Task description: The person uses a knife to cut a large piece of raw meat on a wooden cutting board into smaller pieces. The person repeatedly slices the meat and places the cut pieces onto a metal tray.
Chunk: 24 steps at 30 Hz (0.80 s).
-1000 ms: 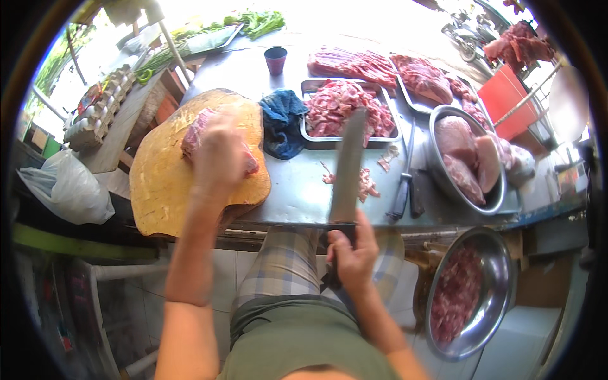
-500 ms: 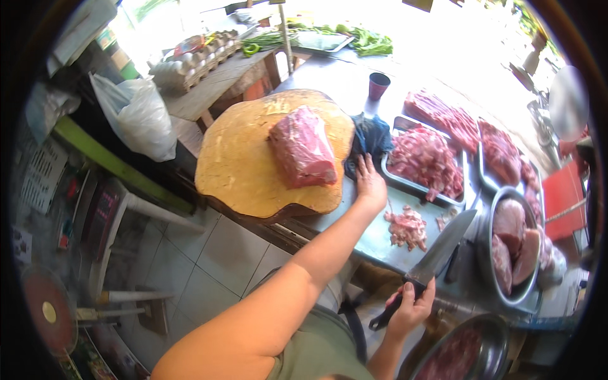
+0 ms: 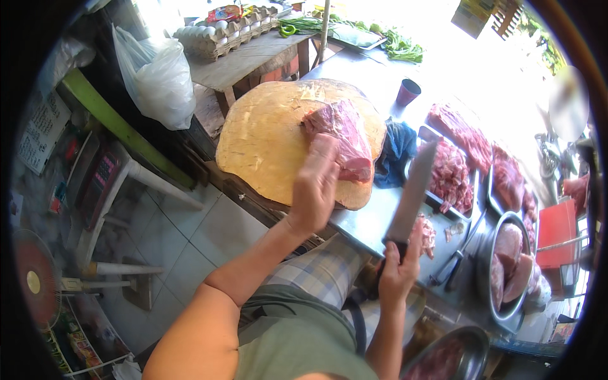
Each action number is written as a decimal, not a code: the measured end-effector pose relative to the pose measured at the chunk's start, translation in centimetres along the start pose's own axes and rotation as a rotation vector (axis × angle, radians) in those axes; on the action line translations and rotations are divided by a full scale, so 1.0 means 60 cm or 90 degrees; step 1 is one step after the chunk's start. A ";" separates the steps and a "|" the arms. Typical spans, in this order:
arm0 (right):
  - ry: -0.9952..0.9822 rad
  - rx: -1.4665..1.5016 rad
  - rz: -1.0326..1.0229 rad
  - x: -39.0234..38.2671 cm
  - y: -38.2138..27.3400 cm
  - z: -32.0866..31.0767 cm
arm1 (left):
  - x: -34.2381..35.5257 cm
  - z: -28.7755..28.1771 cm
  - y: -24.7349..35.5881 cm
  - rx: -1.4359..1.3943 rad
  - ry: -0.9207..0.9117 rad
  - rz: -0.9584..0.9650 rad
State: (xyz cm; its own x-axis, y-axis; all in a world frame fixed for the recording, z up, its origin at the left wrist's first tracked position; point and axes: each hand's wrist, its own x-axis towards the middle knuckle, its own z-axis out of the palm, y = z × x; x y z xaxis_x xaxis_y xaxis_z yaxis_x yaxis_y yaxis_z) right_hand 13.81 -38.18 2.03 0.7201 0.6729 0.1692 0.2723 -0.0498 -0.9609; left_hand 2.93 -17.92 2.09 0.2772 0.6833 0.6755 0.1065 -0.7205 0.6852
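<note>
A thick block of raw meat (image 3: 348,136) lies toward the right side of a round wooden chopping block (image 3: 259,133). My left hand (image 3: 316,187) is at the meat's near left side, its fingers stretched out and a little blurred; whether it touches the meat I cannot tell. In my right hand (image 3: 399,269) is a large kitchen knife (image 3: 411,196), gripped by its black handle with the broad blade pointing up and away. A crumpled dark blue cloth (image 3: 396,152) lies against the block's right edge.
Right of the cloth are a metal tray of cut meat (image 3: 449,174), larger slabs (image 3: 459,130) and a steel bowl of meat (image 3: 510,266). A dark cup (image 3: 408,93) stands behind. Egg trays (image 3: 225,35) and a white plastic bag (image 3: 158,82) are at the left.
My left hand has left the blue cloth and moved left to the meat. The knife has risen and swung left, its blade more upright. The view has shifted too.
</note>
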 end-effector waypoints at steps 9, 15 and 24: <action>-0.101 -0.243 -0.291 0.131 -0.068 0.141 | -0.005 0.004 -0.058 -0.101 0.068 -0.148; -0.137 -0.268 -0.270 0.148 -0.057 0.161 | -0.001 0.025 -0.054 -0.246 0.106 -0.198; -0.117 -0.353 -0.290 0.128 -0.036 0.172 | 0.001 0.032 -0.069 -0.220 0.065 -0.188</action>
State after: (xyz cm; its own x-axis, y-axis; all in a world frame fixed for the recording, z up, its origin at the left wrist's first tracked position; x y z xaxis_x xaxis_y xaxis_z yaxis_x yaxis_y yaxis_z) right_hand 12.20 -25.30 3.13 0.3538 0.8261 0.4385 0.8358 -0.0688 -0.5447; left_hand 4.33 -15.10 -1.21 0.1853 0.8737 0.4498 -0.1634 -0.4240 0.8908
